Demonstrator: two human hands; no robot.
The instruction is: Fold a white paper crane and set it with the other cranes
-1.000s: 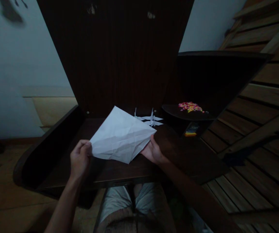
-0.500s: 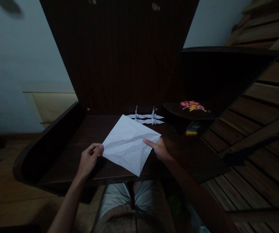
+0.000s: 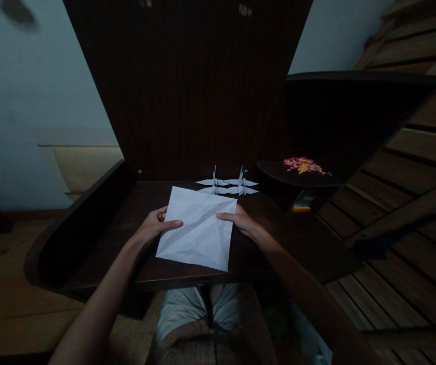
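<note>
No readable text, number, brand or sign showing anywhere. Taking the white paper sheet [image 3: 198, 238] as landmark: its upper face is showing creases, no legible writing. Right of it and farther back, a small yellow-edged item [image 3: 302, 207] is sitting too dark to read. Beyond it, pale patches [image 3: 245, 9] on the dark panel [image 3: 195, 91] are forming no readable characters.

On the desk [image 3: 106, 246] stand the cranes [image 3: 241, 190], behind the paper [image 3: 197, 238]. To their right, the beads [image 3: 303, 165] lie on a shelf [image 3: 278, 175].
</note>
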